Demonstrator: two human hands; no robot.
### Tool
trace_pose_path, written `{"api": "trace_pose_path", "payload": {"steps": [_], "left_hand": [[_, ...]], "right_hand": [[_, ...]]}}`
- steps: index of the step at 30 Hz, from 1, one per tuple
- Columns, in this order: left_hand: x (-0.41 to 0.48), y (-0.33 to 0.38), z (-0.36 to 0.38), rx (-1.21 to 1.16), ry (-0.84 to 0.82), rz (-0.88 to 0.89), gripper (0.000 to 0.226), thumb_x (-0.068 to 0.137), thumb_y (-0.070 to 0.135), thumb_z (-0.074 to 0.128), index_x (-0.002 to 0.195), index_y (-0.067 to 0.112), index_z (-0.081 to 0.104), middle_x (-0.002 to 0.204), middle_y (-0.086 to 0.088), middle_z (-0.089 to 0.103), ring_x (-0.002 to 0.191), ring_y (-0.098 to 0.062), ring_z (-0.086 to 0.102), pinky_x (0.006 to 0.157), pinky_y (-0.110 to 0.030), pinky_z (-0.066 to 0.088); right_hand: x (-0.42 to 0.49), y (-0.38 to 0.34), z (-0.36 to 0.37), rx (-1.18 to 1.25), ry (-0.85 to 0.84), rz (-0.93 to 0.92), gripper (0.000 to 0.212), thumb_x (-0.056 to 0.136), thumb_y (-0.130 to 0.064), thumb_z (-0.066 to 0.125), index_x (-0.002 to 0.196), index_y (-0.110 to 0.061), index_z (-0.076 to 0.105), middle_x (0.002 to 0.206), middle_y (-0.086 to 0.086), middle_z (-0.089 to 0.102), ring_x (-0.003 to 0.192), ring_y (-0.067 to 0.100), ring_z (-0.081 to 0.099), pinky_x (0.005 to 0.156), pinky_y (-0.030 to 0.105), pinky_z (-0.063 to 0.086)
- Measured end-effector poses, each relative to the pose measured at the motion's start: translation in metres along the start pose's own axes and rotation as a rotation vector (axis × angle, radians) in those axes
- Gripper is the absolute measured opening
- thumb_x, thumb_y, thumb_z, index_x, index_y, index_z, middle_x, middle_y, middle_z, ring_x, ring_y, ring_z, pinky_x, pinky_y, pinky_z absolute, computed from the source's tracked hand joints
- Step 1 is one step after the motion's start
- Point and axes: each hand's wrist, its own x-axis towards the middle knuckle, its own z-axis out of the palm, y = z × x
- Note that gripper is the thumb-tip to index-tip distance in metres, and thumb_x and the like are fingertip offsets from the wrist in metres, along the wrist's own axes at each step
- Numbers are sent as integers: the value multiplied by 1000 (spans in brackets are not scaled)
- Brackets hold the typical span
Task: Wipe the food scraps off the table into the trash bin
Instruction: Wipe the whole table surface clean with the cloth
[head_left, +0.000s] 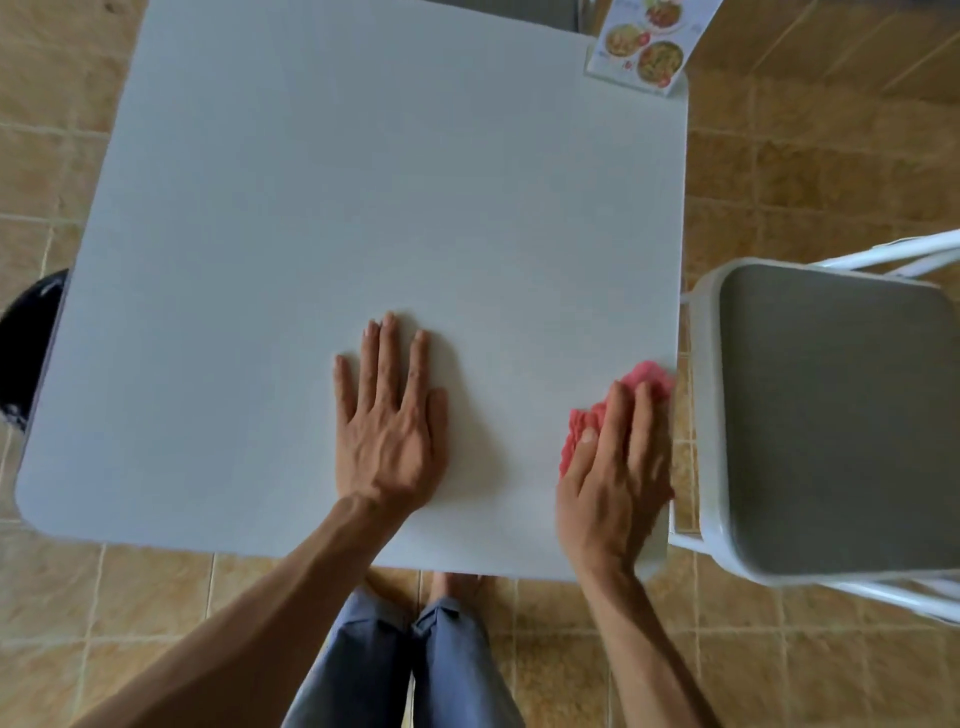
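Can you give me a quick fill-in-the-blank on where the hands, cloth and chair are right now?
1. The right hand presses a crumpled ____ cloth on the white square table.
2. The left hand lies ____ on the tabletop, holding nothing.
3. The grey-seated white metal chair stands at the table's ____ side.
4. The printed food menu card stands at the table's far ____ corner.

Missing words: pink; flat; right; right

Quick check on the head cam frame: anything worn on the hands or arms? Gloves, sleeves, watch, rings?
Nothing worn. The left hand and the right hand are bare: no gloves, no rings on the fingers that show, no watch or band at either wrist. Both forearms are bare up to the frame edge, with no sleeve in view. Nails are short and unpainted.
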Motion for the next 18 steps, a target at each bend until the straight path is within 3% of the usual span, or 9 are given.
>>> {"api": "trace_pose_path", "payload": {"steps": [3,7,11,13,18], "left_hand": [[1,0,0,4,-2,4,61,104,38,25,159,16,16,167,-12,3,155,-25,-5,124,-51,-1],[1,0,1,6,14,-2,60,104,39,24,159,16,15,167,-13,4,155,-26,-4,124,-50,-2],[1,0,4,16,18,-10,61,102,36,27,158,15,17,167,-13,5,155,-26,-2,124,-49,-3],[1,-1,4,22,21,-7,61,102,36,27,158,15,18,167,-13,5,155,-26,-2,124,-48,-3],[-1,0,2,12,39,-4,59,103,36,25,158,16,17,167,-13,5,155,-26,-2,124,-48,-3]], "right_hand": [[-26,15,-7,-28,-20,-29,50,107,-25,42,154,-7,41,165,13,32,152,34,32,119,51,34],[-9,-24,5,24,-13,196,57,106,-28,34,157,-5,32,168,12,23,156,33,20,124,50,25],[-18,-91,22,106,-96,-98,56,106,-20,41,159,-7,29,169,8,22,158,27,14,126,46,22],[-35,-101,19,120,-133,-143,56,106,-18,44,159,-7,28,169,8,21,158,25,13,125,46,25],[-86,-39,-5,-23,-169,-259,60,106,-36,54,155,-8,38,166,8,30,154,27,30,119,49,37]]}}
